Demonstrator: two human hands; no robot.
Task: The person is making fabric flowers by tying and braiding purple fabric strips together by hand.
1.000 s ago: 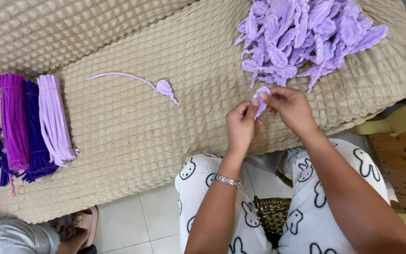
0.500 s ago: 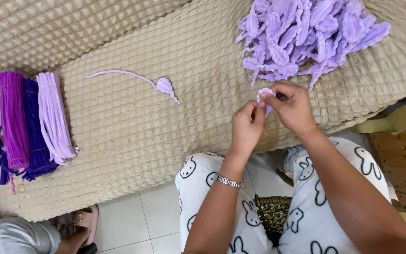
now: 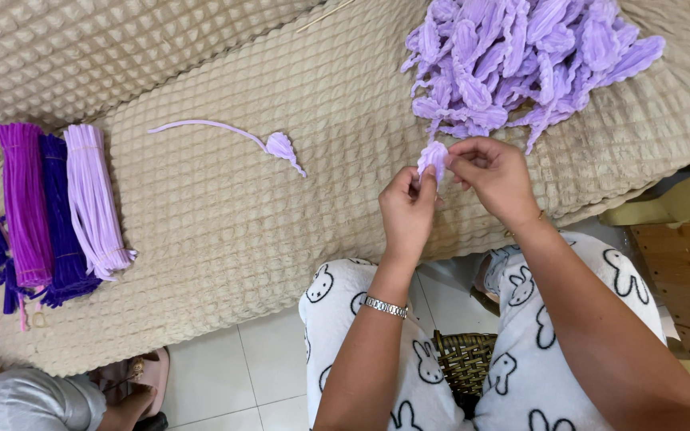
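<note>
A small lilac pipe-cleaner piece [image 3: 432, 157] was pinched between the closed fingertips of the left hand [image 3: 406, 211] and the right hand [image 3: 495, 179], above the beige quilted cover [image 3: 225, 231], with the lilac pile [image 3: 521, 60] lying at one o'clock

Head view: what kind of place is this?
Probably a home living room used for craft work: a quilted beige sofa cover, white floor tiles, and a pile of lilac pipe-cleaner pieces beside bundled pipe cleaners.
</note>
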